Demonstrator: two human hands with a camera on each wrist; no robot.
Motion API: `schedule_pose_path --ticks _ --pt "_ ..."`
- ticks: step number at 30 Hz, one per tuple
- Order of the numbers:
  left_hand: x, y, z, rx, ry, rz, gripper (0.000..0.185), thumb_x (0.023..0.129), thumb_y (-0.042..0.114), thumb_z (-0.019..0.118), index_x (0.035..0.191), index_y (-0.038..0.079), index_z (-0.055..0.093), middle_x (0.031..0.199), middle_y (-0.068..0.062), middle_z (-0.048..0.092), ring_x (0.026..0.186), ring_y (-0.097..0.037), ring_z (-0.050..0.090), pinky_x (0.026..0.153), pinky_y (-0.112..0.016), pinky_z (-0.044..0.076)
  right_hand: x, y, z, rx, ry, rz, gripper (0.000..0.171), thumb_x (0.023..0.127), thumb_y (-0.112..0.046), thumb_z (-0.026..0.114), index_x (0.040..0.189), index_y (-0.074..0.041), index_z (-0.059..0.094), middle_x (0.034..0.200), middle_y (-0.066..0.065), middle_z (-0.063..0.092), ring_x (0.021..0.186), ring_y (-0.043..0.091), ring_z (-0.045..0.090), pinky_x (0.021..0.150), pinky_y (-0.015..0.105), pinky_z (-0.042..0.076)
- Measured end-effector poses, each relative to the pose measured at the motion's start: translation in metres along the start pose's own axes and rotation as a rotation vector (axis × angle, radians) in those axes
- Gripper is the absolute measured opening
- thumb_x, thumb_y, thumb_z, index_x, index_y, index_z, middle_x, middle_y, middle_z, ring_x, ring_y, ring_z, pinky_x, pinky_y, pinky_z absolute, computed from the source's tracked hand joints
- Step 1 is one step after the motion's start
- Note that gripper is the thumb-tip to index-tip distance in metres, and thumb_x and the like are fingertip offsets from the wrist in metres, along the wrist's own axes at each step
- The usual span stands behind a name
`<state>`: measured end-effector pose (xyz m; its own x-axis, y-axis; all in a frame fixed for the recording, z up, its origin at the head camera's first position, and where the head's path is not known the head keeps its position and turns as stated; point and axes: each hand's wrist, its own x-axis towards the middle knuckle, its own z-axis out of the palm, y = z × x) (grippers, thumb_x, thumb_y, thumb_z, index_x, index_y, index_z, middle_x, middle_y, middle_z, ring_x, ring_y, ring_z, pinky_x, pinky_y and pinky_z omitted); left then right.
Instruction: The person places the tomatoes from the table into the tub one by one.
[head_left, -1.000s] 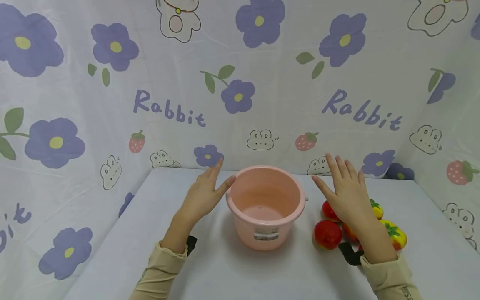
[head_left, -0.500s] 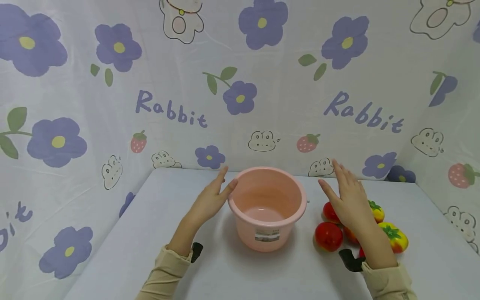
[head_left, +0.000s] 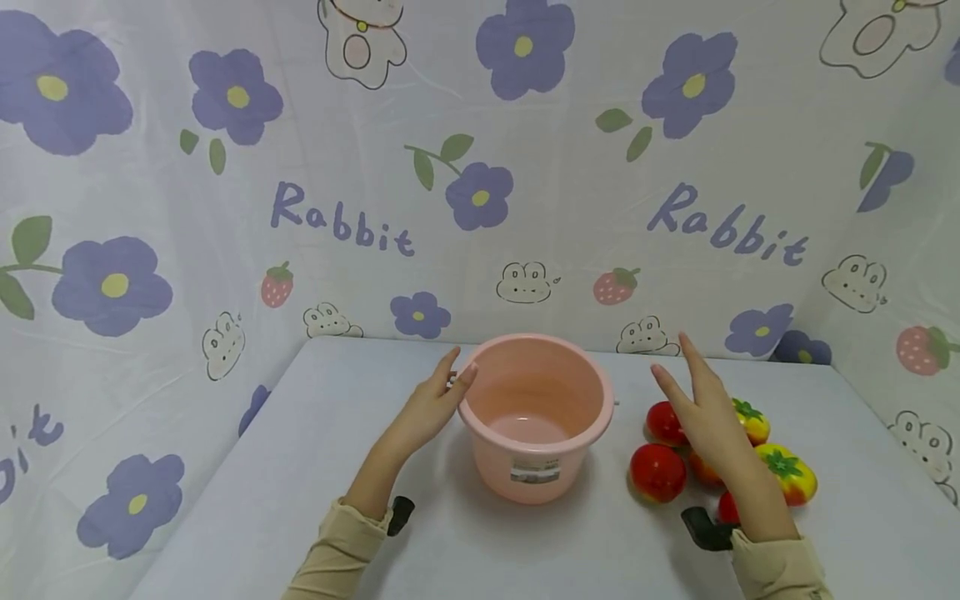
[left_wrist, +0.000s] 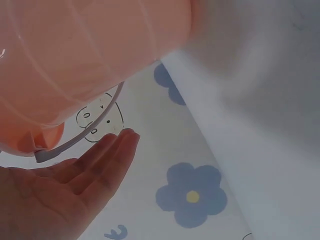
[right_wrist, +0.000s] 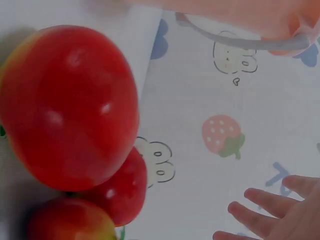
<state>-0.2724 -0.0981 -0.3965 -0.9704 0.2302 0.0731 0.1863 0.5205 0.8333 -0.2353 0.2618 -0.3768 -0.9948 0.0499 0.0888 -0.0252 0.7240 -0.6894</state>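
A pink plastic bucket with a grey handle stands upright on the white table. My left hand is at its left rim, fingers straight and thumb overlapping the edge in the head view. From the left wrist, the open palm faces the bucket wall just below the handle. On the right, my right hand hovers over a group of glossy red and yellow tomato-like fruits, fingers extended, holding nothing. One red fruit lies nearest the bucket; a yellow-red one with a green top lies farther right.
Behind the table hangs a white curtain printed with purple flowers, rabbits and the word Rabbit. Dark straps sit at both wrists, below beige sleeves. A label is stuck on the bucket's front.
My left hand has shifted right and slightly toward me along the bucket's rim. The right hand has lowered and turned more edge-on, moving a little right. Bucket and fruits stay put.
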Motion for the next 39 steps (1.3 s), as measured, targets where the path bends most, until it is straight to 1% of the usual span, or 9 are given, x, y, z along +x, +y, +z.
schedule_pose_path --ticks 8,10,14,19,22,26,29,33,39 --pt "-0.001 -0.004 0.003 -0.062 -0.014 0.001 0.071 0.100 0.059 0.036 0.156 0.018 0.021 0.135 -0.020 0.058 0.125 -0.035 0.057 0.103 -0.056 0.045 0.004 0.020 -0.001 0.088 -0.025 0.025 0.078 0.098 -0.061 0.033 0.155 -0.033 -0.011 0.163 0.022 0.006 0.146 0.052 0.006 0.104 0.079 0.017" --pt "-0.001 -0.004 0.003 -0.076 -0.020 0.003 0.070 0.100 0.058 0.035 0.156 0.019 0.022 0.130 -0.020 0.061 0.118 -0.032 0.060 0.099 -0.052 0.048 0.004 0.026 -0.001 0.108 -0.030 0.033 0.078 0.099 -0.061 0.033 0.155 -0.032 -0.011 0.163 0.022 0.006 0.146 0.052 0.005 0.104 0.080 0.015" --pt "0.000 -0.004 0.004 -0.096 -0.023 0.007 0.065 0.101 0.056 0.035 0.155 0.020 0.025 0.119 -0.019 0.065 0.099 -0.023 0.062 0.086 -0.037 0.052 0.005 0.035 -0.003 0.123 -0.029 0.059 0.079 0.098 -0.062 0.032 0.156 -0.030 -0.012 0.163 0.022 0.006 0.144 0.055 0.009 0.102 0.080 0.018" --pt "0.002 -0.006 0.006 -0.110 -0.014 0.007 0.063 0.102 0.054 0.035 0.154 0.020 0.027 0.114 -0.020 0.064 0.090 -0.019 0.061 0.078 -0.028 0.050 0.004 0.044 -0.005 0.137 -0.009 0.079 0.080 0.098 -0.062 0.032 0.156 -0.027 -0.010 0.163 0.023 0.008 0.143 0.057 0.012 0.101 0.081 0.019" --pt "0.003 -0.007 0.007 -0.124 -0.013 0.004 0.063 0.101 0.055 0.035 0.154 0.021 0.028 0.117 -0.020 0.064 0.093 -0.020 0.062 0.078 -0.029 0.052 0.003 0.048 -0.007 0.144 0.011 0.083 0.081 0.098 -0.062 0.033 0.157 -0.025 -0.009 0.162 0.024 0.009 0.140 0.056 0.021 0.102 0.079 0.022" --pt "0.003 -0.008 0.008 -0.142 -0.013 0.003 0.064 0.101 0.056 0.035 0.153 0.021 0.028 0.124 -0.020 0.063 0.100 -0.026 0.064 0.079 -0.031 0.054 0.002 0.053 -0.009 0.127 0.040 0.106 0.083 0.098 -0.061 0.035 0.157 -0.022 -0.008 0.161 0.025 0.011 0.117 0.051 0.047 0.101 0.076 0.029" --pt "0.003 -0.007 0.008 -0.158 -0.012 -0.004 0.063 0.101 0.057 0.035 0.153 0.022 0.029 0.129 -0.019 0.062 0.105 -0.030 0.064 0.080 -0.033 0.055 0.002 0.057 -0.012 0.131 0.059 0.139 0.086 0.097 -0.060 0.040 0.157 -0.022 -0.008 0.161 0.025 0.010 0.126 0.053 0.041 0.102 0.079 0.022" --pt "0.003 -0.006 0.008 -0.171 -0.011 -0.003 0.062 0.101 0.056 0.035 0.153 0.022 0.029 0.130 -0.019 0.061 0.106 -0.031 0.064 0.081 -0.034 0.056 0.003 0.067 -0.018 0.151 0.098 0.183 0.089 0.096 -0.059 0.044 0.157 -0.020 -0.007 0.161 0.025 0.007 0.145 0.055 0.006 0.106 0.078 0.013" --pt "0.004 -0.007 0.009 -0.186 -0.010 0.006 0.061 0.102 0.052 0.035 0.153 0.019 0.030 0.131 -0.021 0.060 0.107 -0.034 0.064 0.082 -0.038 0.057 0.002 0.083 -0.029 0.155 0.132 0.260 0.093 0.096 -0.057 0.045 0.156 -0.010 -0.007 0.160 0.029 0.002 0.145 0.053 0.002 0.109 0.074 0.015"
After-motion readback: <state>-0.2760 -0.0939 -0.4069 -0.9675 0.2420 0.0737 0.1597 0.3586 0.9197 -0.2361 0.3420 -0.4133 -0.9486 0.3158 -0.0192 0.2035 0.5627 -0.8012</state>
